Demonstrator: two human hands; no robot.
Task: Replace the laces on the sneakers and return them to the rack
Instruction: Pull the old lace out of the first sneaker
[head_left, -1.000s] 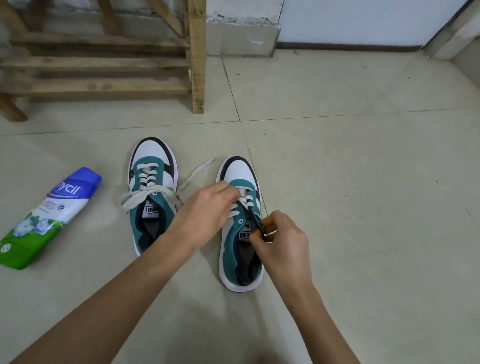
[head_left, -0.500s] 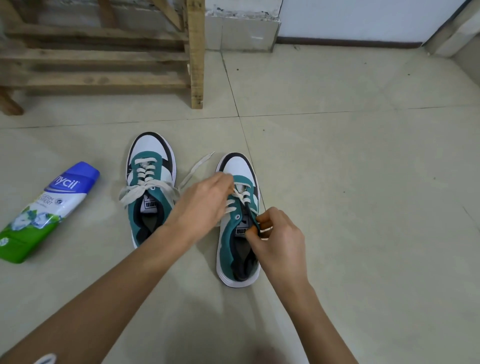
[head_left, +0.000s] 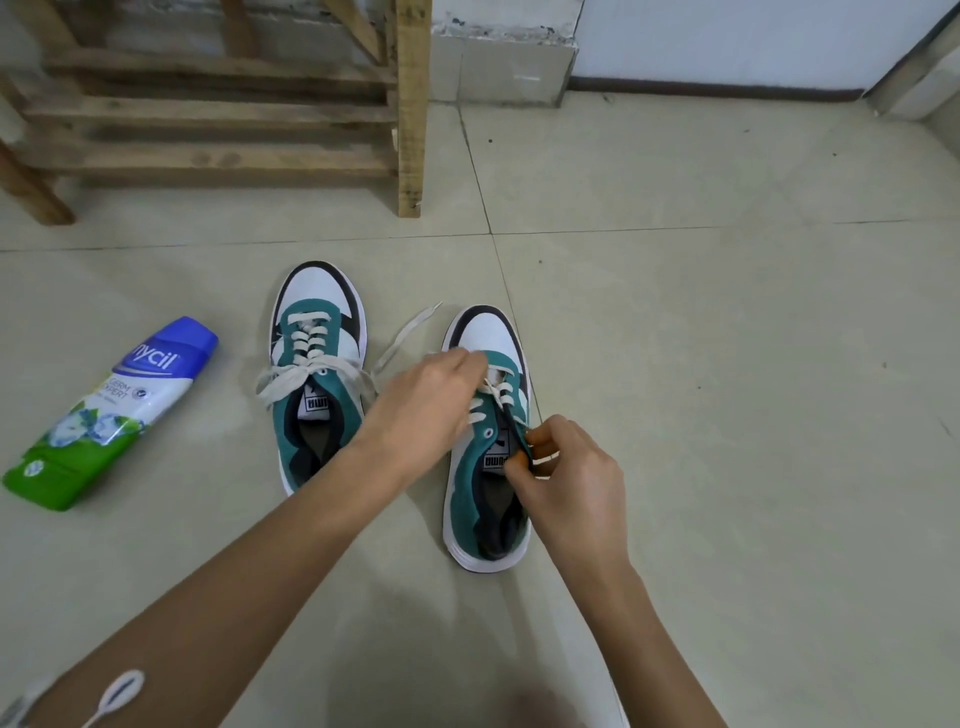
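Right hand (head_left: 571, 483): thumb and forefinger pinch the lace (head_left: 545, 460) at the sneaker (head_left: 488, 332) collar. Left hand (head_left: 431, 405): fingers curled over the eyelets just ahead, grip hidden, can't tell. Loose lace end (head_left: 408, 330) just left of them; second sneaker (head_left: 317, 291) and bottle (head_left: 119, 410) further left.

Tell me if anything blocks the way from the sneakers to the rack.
Nothing visible does. Only bare floor lies between the sneakers and the rack. The bottle lies off to the left, beside the shoes, outside that path.
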